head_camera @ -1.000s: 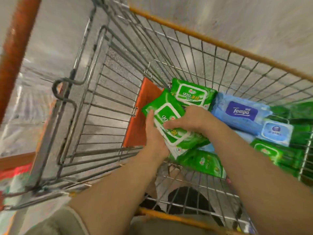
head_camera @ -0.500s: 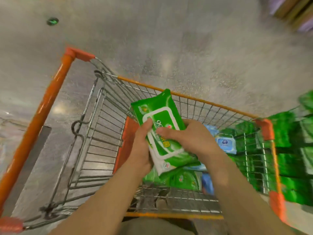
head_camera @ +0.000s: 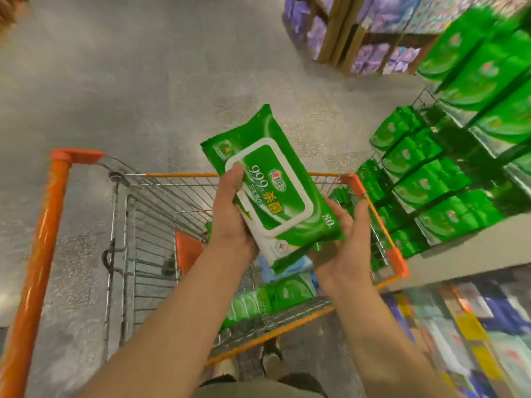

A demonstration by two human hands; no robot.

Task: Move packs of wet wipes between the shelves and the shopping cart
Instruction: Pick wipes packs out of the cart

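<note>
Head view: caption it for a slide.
Left hand grips a green wipes pack, right hand supporting it, over the cart beside stocked shelves.

pack [head_camera: 267,179] above cart [head_camera: 149,225], shelves [head_camera: 448,179] right of cart

The left grip [head_camera: 232,222] holds a green pack of wet wipes [head_camera: 275,191], thumb on its white lid. The right grip [head_camera: 344,248] cups the pack's near corner from beneath. Below both grips is the shopping cart [head_camera: 54,214]; right of the right grip, a shelf [head_camera: 459,251] of green packs.
</note>
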